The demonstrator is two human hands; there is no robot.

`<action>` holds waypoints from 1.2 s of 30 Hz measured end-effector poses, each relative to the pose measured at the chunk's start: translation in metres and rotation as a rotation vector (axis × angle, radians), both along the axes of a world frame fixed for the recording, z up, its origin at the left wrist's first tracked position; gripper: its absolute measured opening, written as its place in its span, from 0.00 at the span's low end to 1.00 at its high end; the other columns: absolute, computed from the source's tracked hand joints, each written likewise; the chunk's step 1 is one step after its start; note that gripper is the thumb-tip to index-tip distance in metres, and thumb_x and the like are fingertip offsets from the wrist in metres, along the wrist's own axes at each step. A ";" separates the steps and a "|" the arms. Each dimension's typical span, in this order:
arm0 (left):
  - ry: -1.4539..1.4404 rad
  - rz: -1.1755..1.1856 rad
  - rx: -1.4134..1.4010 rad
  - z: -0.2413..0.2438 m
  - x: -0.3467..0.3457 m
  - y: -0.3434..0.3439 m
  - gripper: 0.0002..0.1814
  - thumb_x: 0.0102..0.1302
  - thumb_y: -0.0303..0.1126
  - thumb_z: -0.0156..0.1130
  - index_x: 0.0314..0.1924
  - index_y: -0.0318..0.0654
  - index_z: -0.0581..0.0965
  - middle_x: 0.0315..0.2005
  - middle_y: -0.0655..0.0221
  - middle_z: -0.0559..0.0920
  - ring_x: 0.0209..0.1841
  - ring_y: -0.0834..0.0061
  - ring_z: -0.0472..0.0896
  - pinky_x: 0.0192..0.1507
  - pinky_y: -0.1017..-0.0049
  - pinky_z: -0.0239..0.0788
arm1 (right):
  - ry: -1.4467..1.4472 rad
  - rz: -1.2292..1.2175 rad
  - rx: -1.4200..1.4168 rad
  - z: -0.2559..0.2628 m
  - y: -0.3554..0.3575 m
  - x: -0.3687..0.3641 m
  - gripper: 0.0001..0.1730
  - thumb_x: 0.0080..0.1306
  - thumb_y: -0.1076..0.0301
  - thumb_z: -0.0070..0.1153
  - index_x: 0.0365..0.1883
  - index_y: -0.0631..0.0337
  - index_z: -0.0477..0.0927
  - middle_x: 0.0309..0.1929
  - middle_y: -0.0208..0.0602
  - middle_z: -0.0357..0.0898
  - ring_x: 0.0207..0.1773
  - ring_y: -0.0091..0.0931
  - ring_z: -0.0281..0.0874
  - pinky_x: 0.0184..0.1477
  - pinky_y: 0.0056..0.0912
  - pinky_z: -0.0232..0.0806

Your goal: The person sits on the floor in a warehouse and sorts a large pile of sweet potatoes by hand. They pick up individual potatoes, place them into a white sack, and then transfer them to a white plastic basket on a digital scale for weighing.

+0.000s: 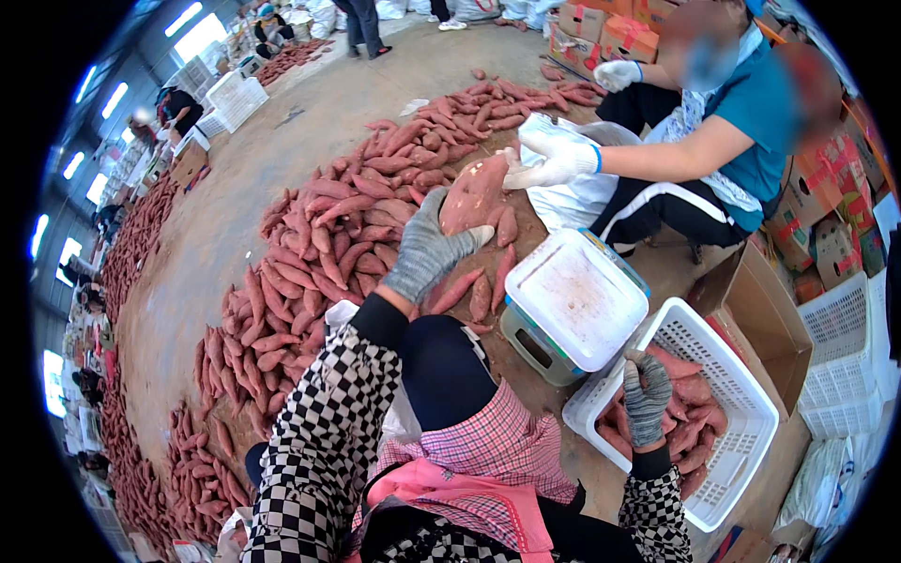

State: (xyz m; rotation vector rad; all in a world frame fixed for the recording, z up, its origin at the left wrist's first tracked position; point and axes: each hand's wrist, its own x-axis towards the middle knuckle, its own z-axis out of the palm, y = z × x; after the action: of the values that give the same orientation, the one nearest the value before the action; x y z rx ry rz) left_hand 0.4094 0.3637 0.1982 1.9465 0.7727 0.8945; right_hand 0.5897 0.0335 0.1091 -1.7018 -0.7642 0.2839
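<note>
My left hand (431, 246), in a grey knit glove, grips a large, broad sweet potato (473, 197) from its near side. A co-worker's white-gloved hand (556, 160) reaches to the far side of that sweet potato; whether it touches cannot be made out. Over a white perforated plastic crate (732, 485) is my right hand (646, 397), also grey-gloved, with its fingers curled near the inner rim. What lies inside those fingers is hidden. Sweet potatoes (693, 394) partly fill the crate. Between my hands stands a weighing scale (577, 299) with a bare, soiled white pan.
A long heap of sweet potatoes (352, 211) covers the floor to my left and ahead. The co-worker (732, 134) sits opposite beside a white sack (563, 204). An open cardboard box (764, 317) adjoins the crate, and stacked white crates (838, 352) stand farther right.
</note>
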 end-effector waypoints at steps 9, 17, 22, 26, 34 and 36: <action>-0.966 -0.468 -1.119 0.025 -0.122 -0.031 0.38 0.62 0.67 0.45 0.50 0.36 0.72 0.34 0.60 0.80 0.32 0.64 0.78 0.33 0.67 0.73 | -0.053 0.322 0.070 0.060 0.068 -0.076 0.07 0.62 0.72 0.55 0.38 0.64 0.80 0.36 0.35 0.80 0.40 0.24 0.76 0.44 0.26 0.67; -1.341 -0.307 -1.015 -0.011 -0.247 -0.072 0.33 0.62 0.53 0.52 0.55 0.29 0.69 0.45 0.49 0.78 0.43 0.52 0.79 0.45 0.60 0.73 | -1.005 0.513 0.057 0.016 0.141 -0.116 0.15 0.62 0.59 0.56 0.41 0.61 0.80 0.34 0.35 0.80 0.37 0.31 0.78 0.40 0.31 0.69; -1.498 0.140 -0.665 -0.130 -0.334 -0.014 0.32 0.65 0.52 0.52 0.56 0.30 0.69 0.45 0.52 0.79 0.45 0.58 0.79 0.51 0.59 0.71 | -0.317 1.129 0.137 -0.077 0.336 -0.136 0.13 0.65 0.68 0.55 0.45 0.67 0.77 0.42 0.37 0.79 0.42 0.27 0.75 0.47 0.28 0.67; -1.552 0.129 -0.402 -0.194 -0.398 -0.020 0.26 0.68 0.50 0.50 0.56 0.38 0.69 0.44 0.60 0.80 0.45 0.65 0.79 0.50 0.65 0.71 | -0.420 1.240 0.117 -0.105 0.431 -0.181 0.10 0.64 0.76 0.53 0.43 0.67 0.77 0.42 0.35 0.78 0.44 0.26 0.75 0.49 0.27 0.68; -1.522 1.324 0.032 -0.299 -0.484 -0.160 0.30 0.64 0.54 0.53 0.54 0.34 0.69 0.35 0.57 0.80 0.34 0.57 0.80 0.39 0.59 0.75 | -0.482 1.654 0.198 -0.178 0.563 -0.267 0.09 0.65 0.74 0.51 0.41 0.68 0.77 0.36 0.33 0.79 0.38 0.26 0.75 0.45 0.28 0.68; -1.155 1.654 0.095 -0.274 -0.489 -0.186 0.31 0.59 0.51 0.60 0.51 0.30 0.70 0.34 0.57 0.80 0.34 0.60 0.80 0.38 0.62 0.75 | -0.542 1.718 0.253 -0.182 0.570 -0.279 0.10 0.64 0.75 0.51 0.42 0.68 0.77 0.36 0.34 0.79 0.38 0.27 0.76 0.44 0.28 0.68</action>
State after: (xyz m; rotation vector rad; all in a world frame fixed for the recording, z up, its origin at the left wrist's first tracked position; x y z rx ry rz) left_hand -0.0796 0.1779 -0.0761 0.1279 1.4390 2.5761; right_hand 0.3107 0.6036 -0.0731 -0.4521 -2.4141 0.8197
